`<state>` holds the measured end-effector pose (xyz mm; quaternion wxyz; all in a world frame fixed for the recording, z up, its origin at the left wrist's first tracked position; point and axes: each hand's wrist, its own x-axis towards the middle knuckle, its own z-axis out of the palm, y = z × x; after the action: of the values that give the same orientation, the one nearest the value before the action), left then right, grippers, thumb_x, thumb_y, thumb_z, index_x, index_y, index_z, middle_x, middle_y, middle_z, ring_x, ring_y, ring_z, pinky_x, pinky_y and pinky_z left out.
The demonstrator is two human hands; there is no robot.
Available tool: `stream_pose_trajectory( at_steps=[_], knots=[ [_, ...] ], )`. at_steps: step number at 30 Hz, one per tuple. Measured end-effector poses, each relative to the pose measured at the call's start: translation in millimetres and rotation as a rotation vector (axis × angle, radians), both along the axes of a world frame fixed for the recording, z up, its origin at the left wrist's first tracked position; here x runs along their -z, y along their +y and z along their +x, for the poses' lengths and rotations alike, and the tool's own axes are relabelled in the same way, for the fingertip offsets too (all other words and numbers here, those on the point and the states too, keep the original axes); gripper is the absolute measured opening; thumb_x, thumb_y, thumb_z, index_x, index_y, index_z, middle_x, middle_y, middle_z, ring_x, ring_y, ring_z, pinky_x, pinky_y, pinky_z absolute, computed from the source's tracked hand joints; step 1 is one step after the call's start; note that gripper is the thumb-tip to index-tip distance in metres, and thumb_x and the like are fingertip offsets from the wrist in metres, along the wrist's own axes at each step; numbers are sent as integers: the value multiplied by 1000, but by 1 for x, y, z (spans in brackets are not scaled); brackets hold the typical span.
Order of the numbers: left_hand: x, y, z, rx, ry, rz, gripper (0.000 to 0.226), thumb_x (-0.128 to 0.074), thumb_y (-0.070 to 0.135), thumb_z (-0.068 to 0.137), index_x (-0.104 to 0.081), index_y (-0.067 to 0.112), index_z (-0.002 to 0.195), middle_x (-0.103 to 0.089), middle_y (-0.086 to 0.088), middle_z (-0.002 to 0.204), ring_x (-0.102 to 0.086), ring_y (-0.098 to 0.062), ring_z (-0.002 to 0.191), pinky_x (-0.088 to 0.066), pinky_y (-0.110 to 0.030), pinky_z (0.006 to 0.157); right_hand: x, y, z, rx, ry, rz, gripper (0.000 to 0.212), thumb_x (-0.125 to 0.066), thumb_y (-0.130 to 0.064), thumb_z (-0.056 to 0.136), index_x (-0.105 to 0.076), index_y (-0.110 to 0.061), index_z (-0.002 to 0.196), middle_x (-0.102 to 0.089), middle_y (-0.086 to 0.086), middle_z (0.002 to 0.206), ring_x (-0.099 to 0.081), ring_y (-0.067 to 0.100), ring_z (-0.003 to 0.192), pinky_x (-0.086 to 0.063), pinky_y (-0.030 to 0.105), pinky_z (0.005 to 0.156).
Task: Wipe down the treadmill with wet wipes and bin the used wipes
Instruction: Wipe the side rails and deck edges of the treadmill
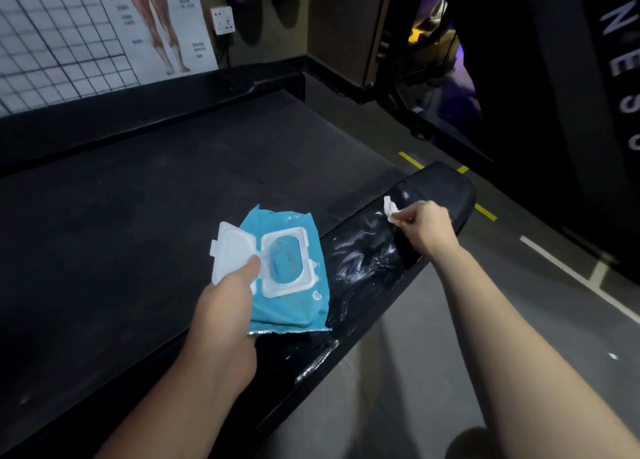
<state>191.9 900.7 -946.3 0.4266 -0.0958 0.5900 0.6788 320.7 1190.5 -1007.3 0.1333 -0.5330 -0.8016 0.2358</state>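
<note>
two bare arms, hands uncovered

the left hand (225,306) and left forearm (180,399) fill the lower middle of the frame, the right hand (426,226) and right forearm (512,337) the lower right. both forearms are bare right to the frame's bottom edge, and the fingers (407,216) are bare too. a dark rounded shape (474,441) at the bottom edge is too dim to tell shoe from knee.

Most of the wipe (389,206) hides inside the right hand (424,228).
</note>
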Motion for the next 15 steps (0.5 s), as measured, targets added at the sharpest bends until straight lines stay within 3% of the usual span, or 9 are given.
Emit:
stream_pose_trajectory(
  at_steps=[4,7,8,10,13,15],
  knots=[
    [3,5,0,6,-9,-10,29,-71,29,99,-72,18,127,-82,-5,107,-78,-35,99,-58,-56,99,-17,2,2,-25,-176,-108,21,-76,-26,81,-79,-6,84,-72,10,79,-66,18,79,-52,31,72],
    [6,8,1,13,7,-26,29,-72,29,99,-72,19,126,-82,-4,107,-78,-35,99,-58,-55,99,-12,11,10,121,75,-131,11,-77,-19,78,-77,-8,78,-71,5,71,-62,16,69,-53,32,62],
    [7,9,1,15,10,-30,29,-72,29,98,-72,19,126,-82,-4,107,-78,-35,99,-58,-55,99,-10,14,11,204,201,-106,6,-76,-17,80,-79,-12,80,-72,1,74,-62,14,70,-52,30,61],
    [7,10,1,21,13,-38,29,-72,29,98,-72,18,125,-82,-4,106,-78,-35,98,-58,-56,99,-5,21,9,350,343,2,15,-68,-13,87,-81,-17,94,-76,1,92,-64,13,77,-51,28,68],
    [10,10,1,23,16,-57,28,-72,30,98,-73,18,124,-82,-4,106,-78,-33,100,-58,-55,100,4,21,-3,335,314,89,23,-57,-7,96,-78,-10,107,-74,10,109,-66,24,91,-49,29,79],
    [11,8,2,18,21,-69,27,-72,29,99,-74,17,123,-82,-4,106,-78,-33,100,-58,-54,100,15,18,-9,176,207,126,26,-47,5,89,-73,-1,91,-71,19,101,-62,37,91,-49,38,75]
  ],
)
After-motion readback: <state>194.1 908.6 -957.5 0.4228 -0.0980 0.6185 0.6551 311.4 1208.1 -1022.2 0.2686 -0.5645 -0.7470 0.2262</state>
